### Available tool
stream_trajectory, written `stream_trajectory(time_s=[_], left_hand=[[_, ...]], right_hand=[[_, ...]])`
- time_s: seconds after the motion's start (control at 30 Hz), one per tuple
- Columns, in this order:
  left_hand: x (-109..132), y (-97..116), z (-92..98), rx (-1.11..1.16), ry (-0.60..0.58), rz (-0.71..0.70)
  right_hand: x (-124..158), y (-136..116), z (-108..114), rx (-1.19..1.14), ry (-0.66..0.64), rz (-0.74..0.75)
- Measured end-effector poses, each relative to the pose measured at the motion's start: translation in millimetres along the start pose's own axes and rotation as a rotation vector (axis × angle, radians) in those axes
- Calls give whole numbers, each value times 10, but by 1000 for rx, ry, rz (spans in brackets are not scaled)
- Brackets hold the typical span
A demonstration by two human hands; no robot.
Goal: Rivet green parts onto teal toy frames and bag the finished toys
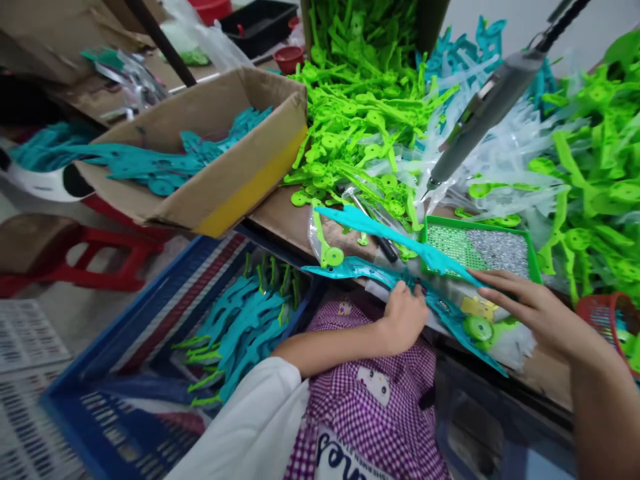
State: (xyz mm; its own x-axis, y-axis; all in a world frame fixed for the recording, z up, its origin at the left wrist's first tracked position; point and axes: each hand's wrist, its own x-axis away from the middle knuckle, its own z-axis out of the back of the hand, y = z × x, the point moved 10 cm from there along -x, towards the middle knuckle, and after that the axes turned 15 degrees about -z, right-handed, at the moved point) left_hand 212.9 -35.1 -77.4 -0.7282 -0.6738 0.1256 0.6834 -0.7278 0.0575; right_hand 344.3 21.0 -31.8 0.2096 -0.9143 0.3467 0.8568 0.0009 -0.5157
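My left hand (406, 317) is closed, its fingertips on a long teal plastic half-shell (450, 320) lying at the table edge. The inner side of that shell faces up, and small dark parts show in it beside my fingers. A second teal plastic shell (435, 257) slants just above the first one. My right hand (535, 303) grips its right end between thumb and fingers. By the lower shell's right part is a lime green piece with a round disc (479, 328). A green tray (534, 257) of small metal screws stands behind the shells.
A grey electric screwdriver (493, 117) hangs over the table. Behind lies a heap of lime green parts (360, 127). A cardboard box (240, 177) of teal shells stands left. Below it, a blue crate (90, 387) holds teal and green pieces. A red basket (597, 320) is at right.
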Motion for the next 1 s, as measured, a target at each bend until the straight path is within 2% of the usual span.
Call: stream_trajectory(time_s=[0.07,0.17,0.33,0.43,0.7,0.8,1.0], left_hand=[[-11,1,-11,27,12,24],[0,-34,-2,67,93,41],[54,-108,-1,119,170,59],[75,-76,0,129,135,85],[167,-50,-126,336,-75,270],[233,-85,-202,447,-98,279],[345,-123,-354,532,-100,242]], right_hand=[[21,-39,-36,76,26,34],[33,-96,-99,175,62,80],[50,-224,-198,241,114,188],[65,-268,-241,303,160,228],[143,-332,-239,464,278,278],[140,-308,-277,467,253,268],[109,-230,-455,298,55,166]])
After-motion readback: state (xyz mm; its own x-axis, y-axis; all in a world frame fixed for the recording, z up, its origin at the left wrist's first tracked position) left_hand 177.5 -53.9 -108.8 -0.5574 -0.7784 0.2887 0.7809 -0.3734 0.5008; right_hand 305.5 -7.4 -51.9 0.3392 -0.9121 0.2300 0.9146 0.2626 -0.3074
